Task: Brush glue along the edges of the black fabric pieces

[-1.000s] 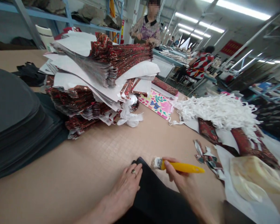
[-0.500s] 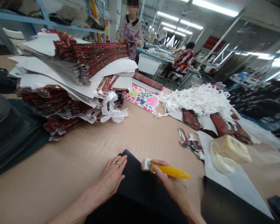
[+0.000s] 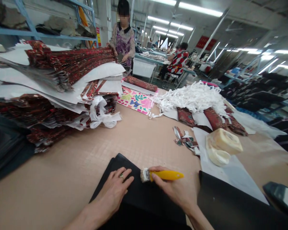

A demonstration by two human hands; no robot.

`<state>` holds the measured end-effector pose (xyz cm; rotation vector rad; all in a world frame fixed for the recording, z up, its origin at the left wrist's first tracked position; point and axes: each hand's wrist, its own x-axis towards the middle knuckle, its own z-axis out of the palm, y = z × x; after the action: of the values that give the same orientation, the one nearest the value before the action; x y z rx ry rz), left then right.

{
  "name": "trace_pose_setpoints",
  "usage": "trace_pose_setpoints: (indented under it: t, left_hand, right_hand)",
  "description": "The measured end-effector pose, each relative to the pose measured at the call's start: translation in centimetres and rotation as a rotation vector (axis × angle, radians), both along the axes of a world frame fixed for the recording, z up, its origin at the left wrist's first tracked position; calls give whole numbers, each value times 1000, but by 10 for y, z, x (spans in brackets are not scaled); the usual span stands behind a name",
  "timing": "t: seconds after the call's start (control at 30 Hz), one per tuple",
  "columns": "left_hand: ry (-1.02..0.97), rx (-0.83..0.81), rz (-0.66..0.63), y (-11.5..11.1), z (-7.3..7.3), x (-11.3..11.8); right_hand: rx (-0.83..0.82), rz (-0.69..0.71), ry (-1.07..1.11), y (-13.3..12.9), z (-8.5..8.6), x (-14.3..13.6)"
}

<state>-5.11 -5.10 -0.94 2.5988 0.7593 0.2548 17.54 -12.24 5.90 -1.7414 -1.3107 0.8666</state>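
Note:
A black sheet (image 3: 144,203) lies on the brown table surface at the lower middle. My left hand (image 3: 116,188), with a ring on one finger, rests on it with fingers spread. My right hand (image 3: 174,185) grips the yellow handle of a brush (image 3: 166,175). The brush's whitish bristles are at the sheet's right edge, just right of my left fingers. Whether they touch the sheet is hard to tell.
Piles of red patterned pieces and white sheets (image 3: 86,76) stand at left, dark stacks (image 3: 7,143) beside them. Right: a cream-coloured tub (image 3: 223,143), white strips (image 3: 192,97), another black sheet (image 3: 230,204). A person (image 3: 123,41) stands behind the table; another sits farther back.
My left hand now lies farther onto the black sheet, whose left part shows more. The brush is nearer my left fingers. The whole view has shifted, with the background farther left.

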Motion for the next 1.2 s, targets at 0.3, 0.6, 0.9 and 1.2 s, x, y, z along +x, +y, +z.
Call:
trace_pose_setpoints:
  t: [0.3,0.6,0.9,1.2]
  left_hand:
    - [13,88,-19,3,-8,-5]
    - [-19,206,-27,8,-22,-9]
    - [-75,185,-10,11,-35,-9]
    - [-50,149,90,86,-13,2]
  right_hand:
    - [-15,-345,-124,-66,-25,110]
    - [-83,-100,159,-5,0,24]
    - [-142,-487,96,-67,-29,118]
    - [-31,-650,-53,-77,-6,117]
